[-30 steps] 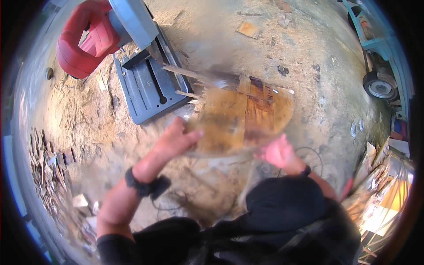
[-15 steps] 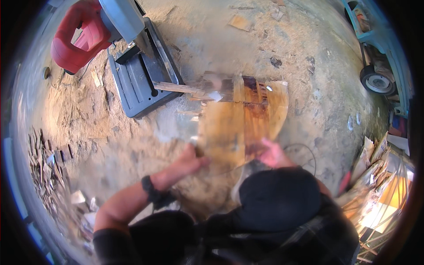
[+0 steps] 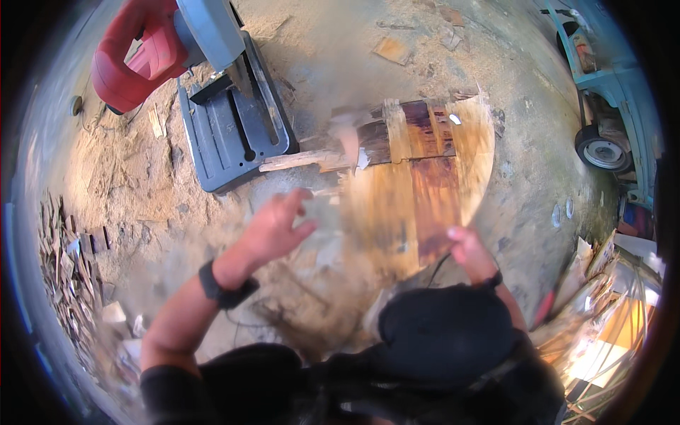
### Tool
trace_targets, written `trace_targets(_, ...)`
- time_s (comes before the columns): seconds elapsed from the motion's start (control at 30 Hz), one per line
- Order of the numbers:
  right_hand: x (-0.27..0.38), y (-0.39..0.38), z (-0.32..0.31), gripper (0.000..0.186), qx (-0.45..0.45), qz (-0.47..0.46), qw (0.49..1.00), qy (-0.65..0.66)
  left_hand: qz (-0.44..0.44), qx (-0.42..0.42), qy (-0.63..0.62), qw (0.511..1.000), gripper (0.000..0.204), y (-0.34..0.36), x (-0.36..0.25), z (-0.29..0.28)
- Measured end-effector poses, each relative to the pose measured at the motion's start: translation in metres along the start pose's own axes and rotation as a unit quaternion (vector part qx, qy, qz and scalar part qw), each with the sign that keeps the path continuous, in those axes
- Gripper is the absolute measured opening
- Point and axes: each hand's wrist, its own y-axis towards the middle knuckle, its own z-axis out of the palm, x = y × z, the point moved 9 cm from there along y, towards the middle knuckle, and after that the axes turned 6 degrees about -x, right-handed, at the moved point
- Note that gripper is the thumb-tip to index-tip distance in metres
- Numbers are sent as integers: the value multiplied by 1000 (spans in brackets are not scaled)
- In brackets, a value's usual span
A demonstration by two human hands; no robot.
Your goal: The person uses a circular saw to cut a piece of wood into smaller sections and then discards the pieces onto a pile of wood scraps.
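A broad panel of stained wood veneer (image 3: 435,198), light brown with a dark reddish band and one curved right edge, lies in front of me, its near part blurred. My right hand (image 3: 470,253) is closed at its near right edge, thumb on top and the other fingers partly hidden. To the left of the panel, my left hand (image 3: 273,228) hovers with its fingers apart and nothing in them. Ragged wood strips (image 3: 304,160) stick out from the panel's far left side toward the saw base.
A chop saw with a red handle (image 3: 138,60) and black base (image 3: 230,134) stands at the far left. Wood scraps (image 3: 74,262) pile up at the left, and a bundle of thin sticks (image 3: 616,333) at the right. A blue wheeled frame (image 3: 623,106) is at the far right.
My left hand has left the panel's near left edge, moving left and away from me, and its fingers have spread. The panel and my right hand have shifted right in view.
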Motion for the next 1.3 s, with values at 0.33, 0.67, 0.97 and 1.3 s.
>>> trace_targets(0.33,103,-33,50,77,-5,-232,935,-267,139,-242,106,954,89,49,-36,-60)
trace_targets(0.67,89,-24,80,90,100,-180,870,-447,-8,-104,11,995,108,55,27,-50)
trace_targets(0.97,107,-30,87,98,108,-140,879,-443,75,-229,57,969,73,-10,9,-60)
trace_targets(1.3,136,47,161,66,176,-108,859,-468,-175,-232,-278,916,37,-112,56,-6)
